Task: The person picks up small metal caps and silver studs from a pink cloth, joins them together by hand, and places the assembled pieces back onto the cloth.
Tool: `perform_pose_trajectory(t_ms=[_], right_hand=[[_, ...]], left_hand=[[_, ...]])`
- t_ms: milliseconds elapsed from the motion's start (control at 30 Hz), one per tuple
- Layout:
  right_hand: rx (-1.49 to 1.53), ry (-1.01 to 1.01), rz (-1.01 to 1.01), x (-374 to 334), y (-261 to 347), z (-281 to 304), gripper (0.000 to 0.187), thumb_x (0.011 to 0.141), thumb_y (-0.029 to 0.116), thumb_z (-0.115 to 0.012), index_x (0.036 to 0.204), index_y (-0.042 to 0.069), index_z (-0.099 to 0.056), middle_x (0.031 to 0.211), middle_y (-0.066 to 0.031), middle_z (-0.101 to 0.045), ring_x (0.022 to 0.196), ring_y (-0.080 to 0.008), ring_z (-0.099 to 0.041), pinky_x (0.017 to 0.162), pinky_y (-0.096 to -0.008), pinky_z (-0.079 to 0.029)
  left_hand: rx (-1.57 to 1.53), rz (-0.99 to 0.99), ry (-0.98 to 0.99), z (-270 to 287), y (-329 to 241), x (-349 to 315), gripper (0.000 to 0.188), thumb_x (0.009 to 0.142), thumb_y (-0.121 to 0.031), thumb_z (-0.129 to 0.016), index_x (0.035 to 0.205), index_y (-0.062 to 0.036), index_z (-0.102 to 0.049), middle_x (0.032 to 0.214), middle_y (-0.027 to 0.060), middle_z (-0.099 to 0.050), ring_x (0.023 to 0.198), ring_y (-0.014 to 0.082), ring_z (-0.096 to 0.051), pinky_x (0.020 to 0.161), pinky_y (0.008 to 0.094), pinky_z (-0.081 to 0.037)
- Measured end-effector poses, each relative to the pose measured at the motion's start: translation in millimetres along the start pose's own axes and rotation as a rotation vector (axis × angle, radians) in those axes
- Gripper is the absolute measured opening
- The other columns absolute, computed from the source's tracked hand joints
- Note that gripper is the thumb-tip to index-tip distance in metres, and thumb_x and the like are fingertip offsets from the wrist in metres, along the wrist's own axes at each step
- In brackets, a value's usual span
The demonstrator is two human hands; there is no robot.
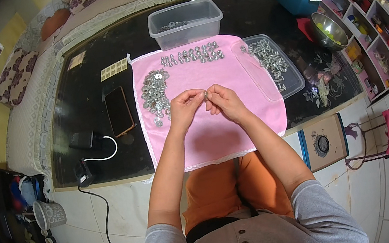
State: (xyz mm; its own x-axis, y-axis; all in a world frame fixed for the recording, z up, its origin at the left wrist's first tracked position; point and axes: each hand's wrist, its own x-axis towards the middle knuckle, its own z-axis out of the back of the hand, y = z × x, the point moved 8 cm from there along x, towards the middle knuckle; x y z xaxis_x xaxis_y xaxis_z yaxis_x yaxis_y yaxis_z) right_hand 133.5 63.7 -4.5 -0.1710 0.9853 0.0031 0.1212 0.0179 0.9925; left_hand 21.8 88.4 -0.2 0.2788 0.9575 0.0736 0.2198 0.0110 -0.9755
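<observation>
My left hand (184,108) and my right hand (222,102) meet above the middle of a pink cloth (217,133), fingertips pinched together on a small metal bolt (205,96) with a washer. A heap of loose washers (156,97) lies on the cloth just left of my left hand. Rows of assembled bolts (191,55) stand along the cloth's far edge. A clear lid (293,86) holding several loose bolts (268,59) rests at the cloth's right side.
A clear plastic tub (185,22) stands behind the cloth on the black glass table (92,153). A phone (119,111), a charger with white cable (101,156) and small cards (114,69) lie at left. A steel bowl (328,30) and shelves (371,17) are at right.
</observation>
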Motion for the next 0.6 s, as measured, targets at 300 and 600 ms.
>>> perform_pose_trajectory(t_ms=[300,600], right_hand=[[-0.005,0.005,0.009,0.5,-0.6,-0.7,0.019,0.086,0.02,-0.041,0.082,0.004,-0.049,0.063,-0.0014,-0.053,0.053,-0.0072,-0.048,0.048,-0.0194,-0.039],[0.007,0.001,0.006,-0.1,-0.1,-1.2,0.02,0.087,0.021,-0.041,0.081,0.004,-0.049,0.062,-0.0017,-0.052,0.053,-0.0075,-0.047,0.048,-0.0193,-0.039]], left_hand=[[-0.049,-0.028,0.022,-3.1,-0.7,-0.5,0.016,0.075,-0.001,-0.059,0.091,0.0008,-0.058,0.077,0.0042,-0.06,0.069,0.0075,-0.054,0.064,0.0193,-0.044],[-0.021,-0.041,0.063,-4.1,-2.4,-1.4,0.015,0.076,0.0,-0.057,0.091,0.0022,-0.058,0.083,0.0063,-0.059,0.074,0.0091,-0.055,0.068,0.0205,-0.046]])
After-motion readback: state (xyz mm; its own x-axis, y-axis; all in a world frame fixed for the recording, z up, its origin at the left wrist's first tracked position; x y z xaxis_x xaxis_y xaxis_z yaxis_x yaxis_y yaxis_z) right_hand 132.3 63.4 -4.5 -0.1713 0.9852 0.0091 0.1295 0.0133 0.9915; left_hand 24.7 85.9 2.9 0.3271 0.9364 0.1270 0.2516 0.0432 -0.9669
